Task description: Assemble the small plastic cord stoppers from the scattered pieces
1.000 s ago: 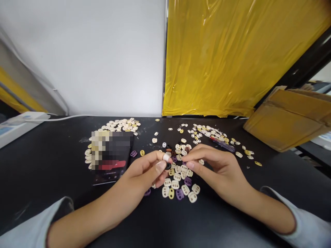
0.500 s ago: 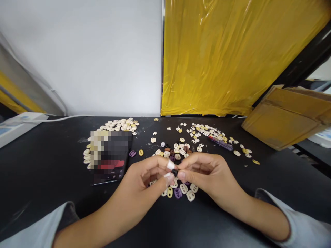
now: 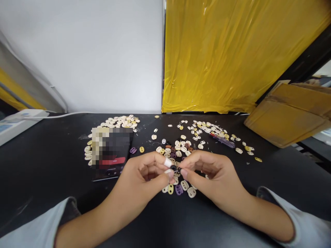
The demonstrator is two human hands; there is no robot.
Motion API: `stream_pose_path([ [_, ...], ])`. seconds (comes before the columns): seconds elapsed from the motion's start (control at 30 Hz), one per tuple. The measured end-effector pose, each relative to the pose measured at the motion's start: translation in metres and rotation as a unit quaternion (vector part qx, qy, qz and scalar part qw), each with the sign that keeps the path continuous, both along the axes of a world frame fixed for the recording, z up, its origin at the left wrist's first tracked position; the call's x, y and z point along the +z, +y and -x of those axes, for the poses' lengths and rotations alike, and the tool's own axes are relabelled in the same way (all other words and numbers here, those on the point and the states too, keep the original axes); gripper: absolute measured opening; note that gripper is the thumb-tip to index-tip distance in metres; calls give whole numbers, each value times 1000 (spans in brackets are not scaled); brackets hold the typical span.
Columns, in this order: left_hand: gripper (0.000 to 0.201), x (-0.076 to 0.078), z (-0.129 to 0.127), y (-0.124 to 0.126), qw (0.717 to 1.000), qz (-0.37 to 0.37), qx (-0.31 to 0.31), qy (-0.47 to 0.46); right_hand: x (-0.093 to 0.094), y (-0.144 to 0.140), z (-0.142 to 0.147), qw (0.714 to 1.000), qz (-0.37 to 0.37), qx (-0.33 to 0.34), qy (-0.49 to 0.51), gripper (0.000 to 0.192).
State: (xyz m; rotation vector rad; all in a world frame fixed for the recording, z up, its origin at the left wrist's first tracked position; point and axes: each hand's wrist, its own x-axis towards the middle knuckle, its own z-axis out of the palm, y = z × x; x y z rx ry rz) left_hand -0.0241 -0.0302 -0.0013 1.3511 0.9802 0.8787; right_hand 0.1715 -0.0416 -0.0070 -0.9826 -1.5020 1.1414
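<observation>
My left hand [image 3: 147,172] and my right hand [image 3: 207,172] meet at the fingertips over the black table [image 3: 38,172]. Between them they pinch a small black two-hole piece [image 3: 174,168]. White tape wraps two fingertips of my left hand. Just below and behind the hands lies a loose heap of small oval two-hole pieces [image 3: 178,150] in cream, yellow, purple and brown. Part of the heap is hidden under my fingers.
A phone [image 3: 111,155] lies to the left, with a pile of cream pieces [image 3: 121,122] behind it. More pieces and a red-and-clear pen [image 3: 222,140] are scattered at the back right. A cardboard box [image 3: 289,113] sits far right; yellow plastic sheet [image 3: 232,51] hangs behind.
My hands came together from above the heap and drew a little toward me. The black piece, first in the left fingers alone, is now pinched by both hands.
</observation>
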Motion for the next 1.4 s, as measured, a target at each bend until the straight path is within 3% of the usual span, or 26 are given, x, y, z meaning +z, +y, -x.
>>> stream_pose_path([
  [0.2,10,-2,1,-2,1000,2,-3,-7,-2,2,-1,1000,-20,-17,-14,5],
  [0.8,8,1,-1,-7,1000,1,-27,11,2,0,-4,998,-17,56,-36,10],
  [0.93,6,3,-2,-8,999,-14,-31,19,0,0,-4,997,-25,68,-26,11],
  [1.03,4,7,1,-5,997,-63,-15,51,-1,4,-7,994,-56,84,-49,7],
  [1.13,4,12,7,3,976,-173,-4,131,-1,17,-17,982,-133,66,-119,16],
  [1.2,8,15,11,10,950,-241,-24,199,-1,31,-26,969,-174,9,-173,15],
  [1.3,13,13,14,19,912,-293,-74,278,-3,55,-38,932,-248,-50,-259,16],
  [1.4,16,7,15,23,880,-327,-110,327,-8,75,-42,899,-287,-46,-327,20],
])
